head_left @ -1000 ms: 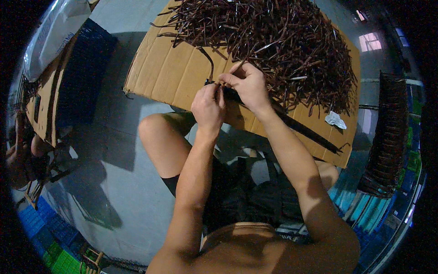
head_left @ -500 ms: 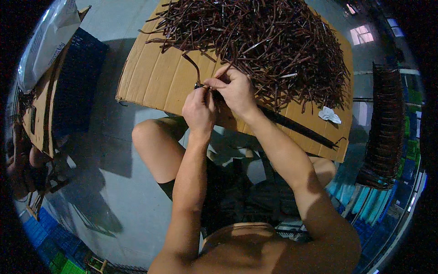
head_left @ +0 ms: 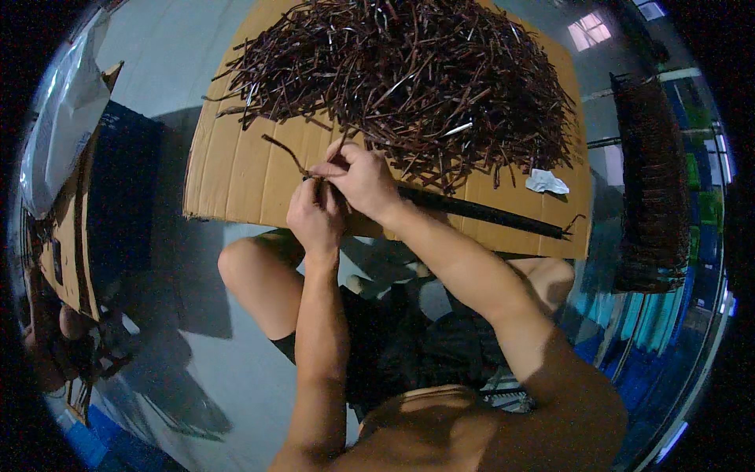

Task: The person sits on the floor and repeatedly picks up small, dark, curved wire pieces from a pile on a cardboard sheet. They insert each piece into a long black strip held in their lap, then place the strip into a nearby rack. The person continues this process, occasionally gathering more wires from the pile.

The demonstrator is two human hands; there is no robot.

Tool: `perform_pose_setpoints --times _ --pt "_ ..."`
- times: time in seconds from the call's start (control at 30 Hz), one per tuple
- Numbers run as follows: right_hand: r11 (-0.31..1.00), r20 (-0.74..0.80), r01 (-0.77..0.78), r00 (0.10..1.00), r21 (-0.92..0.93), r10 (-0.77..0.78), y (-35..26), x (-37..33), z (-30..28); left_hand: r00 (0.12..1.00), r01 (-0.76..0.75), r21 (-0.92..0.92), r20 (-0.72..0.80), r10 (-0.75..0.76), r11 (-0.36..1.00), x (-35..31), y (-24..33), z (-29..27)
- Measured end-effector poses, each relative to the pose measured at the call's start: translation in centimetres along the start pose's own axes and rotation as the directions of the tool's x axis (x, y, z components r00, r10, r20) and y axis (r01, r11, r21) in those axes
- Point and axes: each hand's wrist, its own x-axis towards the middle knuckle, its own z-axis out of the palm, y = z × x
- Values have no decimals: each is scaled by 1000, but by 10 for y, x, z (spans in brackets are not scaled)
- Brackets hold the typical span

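Observation:
A long black tube (head_left: 487, 215) lies slantwise along the near edge of the cardboard, with thin brown wire ends out of its right tip. Its left part passes behind my right wrist toward my left hand (head_left: 316, 220), whose fingers are closed round its end. From there a brown wire strand (head_left: 285, 153) curves up and left. My right hand (head_left: 362, 179) touches the left one, thumb and forefinger pinching another brown strand whose tip rises above them. The exact spot where the fingertips meet is partly hidden. Beyond both hands lies a big heap of dark brown strips (head_left: 401, 86).
The heap rests on a brown cardboard sheet (head_left: 228, 173), with a crumpled white paper (head_left: 546, 182) near its right side. A clear plastic bag (head_left: 67, 118) hangs over a cardboard box at left. Bundled dark strands (head_left: 651, 185) are stacked at right above turquoise tubes (head_left: 646, 322).
The view has shifted, so hands and cardboard appear farther left. Both hands stay together at the tube's end, and the pinched strands have kept nearly the same pose.

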Motion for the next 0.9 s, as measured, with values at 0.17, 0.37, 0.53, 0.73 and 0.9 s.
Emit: perform_pose_setpoints --times 0.17,0.37,0.53,0.73,0.9 --pt "965 53 203 979 -167 -197 0 0 -3 1000 10 -13 -8 -11 1000 -1 1 3" --pt "916 137 365 928 -165 -346 -1 4 -4 1000 -20 17 -16 20 1000 -2 -4 2" --pt "941 166 291 950 -173 -263 21 28 -44 990 130 -20 -53 -131 991 1 -7 -4" --pt "518 220 275 961 -810 -165 43 26 -68 992 122 -112 -3 -123 986 -12 13 -5" --pt "989 80 18 997 -148 -7 -14 -4 -58 997 -79 -16 -24 79 997 -8 6 1"
